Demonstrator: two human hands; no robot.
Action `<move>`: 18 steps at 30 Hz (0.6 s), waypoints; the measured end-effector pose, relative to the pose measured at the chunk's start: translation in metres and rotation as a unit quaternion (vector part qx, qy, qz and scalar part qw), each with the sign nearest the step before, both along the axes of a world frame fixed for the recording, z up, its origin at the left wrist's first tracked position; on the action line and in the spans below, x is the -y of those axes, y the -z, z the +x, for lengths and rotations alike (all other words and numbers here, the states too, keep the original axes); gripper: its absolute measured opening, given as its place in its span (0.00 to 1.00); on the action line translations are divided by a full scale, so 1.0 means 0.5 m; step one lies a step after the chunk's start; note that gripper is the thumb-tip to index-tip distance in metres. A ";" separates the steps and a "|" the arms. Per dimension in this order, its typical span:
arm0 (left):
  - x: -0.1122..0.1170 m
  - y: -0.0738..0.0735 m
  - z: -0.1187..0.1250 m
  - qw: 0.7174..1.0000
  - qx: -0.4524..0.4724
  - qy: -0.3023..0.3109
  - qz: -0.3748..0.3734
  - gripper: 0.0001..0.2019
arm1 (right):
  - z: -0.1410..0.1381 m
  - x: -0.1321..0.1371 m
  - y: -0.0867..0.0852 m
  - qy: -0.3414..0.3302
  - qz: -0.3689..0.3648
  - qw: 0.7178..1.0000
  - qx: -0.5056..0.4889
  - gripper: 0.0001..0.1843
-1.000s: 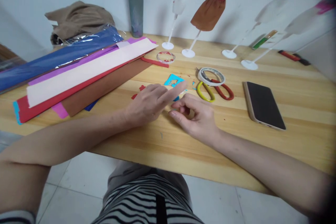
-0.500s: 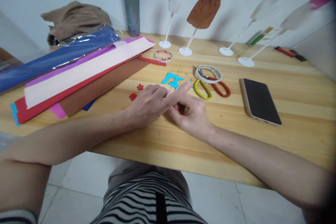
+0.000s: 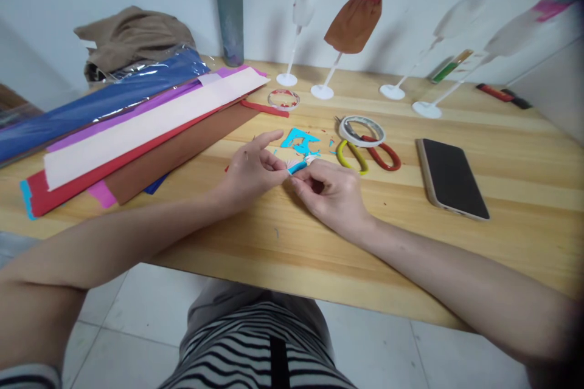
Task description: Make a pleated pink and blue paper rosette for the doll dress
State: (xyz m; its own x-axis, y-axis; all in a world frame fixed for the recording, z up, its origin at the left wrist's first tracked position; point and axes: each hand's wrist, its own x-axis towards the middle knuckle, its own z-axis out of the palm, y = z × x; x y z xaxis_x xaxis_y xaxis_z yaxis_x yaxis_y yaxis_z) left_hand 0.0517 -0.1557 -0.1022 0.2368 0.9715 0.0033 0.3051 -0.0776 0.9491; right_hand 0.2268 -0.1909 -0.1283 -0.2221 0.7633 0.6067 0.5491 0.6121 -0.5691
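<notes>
Between my two hands is a small light-blue paper piece (image 3: 297,168), its ends pinched at my fingertips. My left hand (image 3: 255,169) grips one end with thumb and fingertips, its index finger raised. On the other end, my right hand (image 3: 332,189) pinches with thumb and curled fingers. Something small and pale shows beside the blue piece, too small to name. Just beyond my fingers lies a cut blue paper scrap (image 3: 301,140) with small bits around it. A sliver of red shows by my left hand, which mostly covers it.
Scissors (image 3: 351,157) with yellow and red handles lie under a tape roll (image 3: 381,127). A phone (image 3: 451,177) is at right. Coloured paper sheets (image 3: 150,127) are stacked at left. Dress forms on white stands (image 3: 322,92) and a bottle (image 3: 229,18) stand at the back.
My left hand has drawn back from over my right hand, uncovering the blue paper piece between them. It now covers the red cut-outs that showed before. My right hand has barely moved.
</notes>
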 end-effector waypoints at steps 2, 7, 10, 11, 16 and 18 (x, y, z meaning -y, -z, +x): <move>0.001 -0.016 0.001 0.997 0.033 -0.015 -0.067 0.36 | 0.001 0.000 0.000 -0.002 0.006 1.000 0.007 0.16; -0.004 -0.022 -0.003 0.975 0.132 -0.011 -0.179 0.39 | 0.004 -0.001 0.003 -0.004 0.029 0.999 0.020 0.16; -0.010 -0.009 -0.007 0.965 0.174 0.009 -0.195 0.40 | 0.005 -0.001 0.004 0.000 0.035 0.999 0.023 0.16; -0.010 -0.005 -0.008 0.963 0.184 0.012 -0.196 0.40 | 0.005 0.000 0.004 0.001 0.037 0.999 0.025 0.16; -0.002 -0.003 -0.005 0.962 0.188 -0.012 -0.196 0.38 | 0.002 0.006 0.006 0.013 0.030 0.999 0.033 0.17; 0.003 -0.007 -0.003 0.962 0.186 -0.026 -0.197 0.37 | 0.001 0.007 0.007 0.015 0.023 0.999 0.030 0.17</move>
State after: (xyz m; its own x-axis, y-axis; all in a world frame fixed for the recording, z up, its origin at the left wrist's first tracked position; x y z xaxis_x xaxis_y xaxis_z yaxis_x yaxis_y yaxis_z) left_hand 0.0504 -0.1570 -0.0988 0.2417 0.9250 -0.2933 -0.0678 0.3176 0.9458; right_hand 0.2275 -0.1944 -0.1318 -0.2375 0.7411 0.6280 0.6001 0.6203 -0.5051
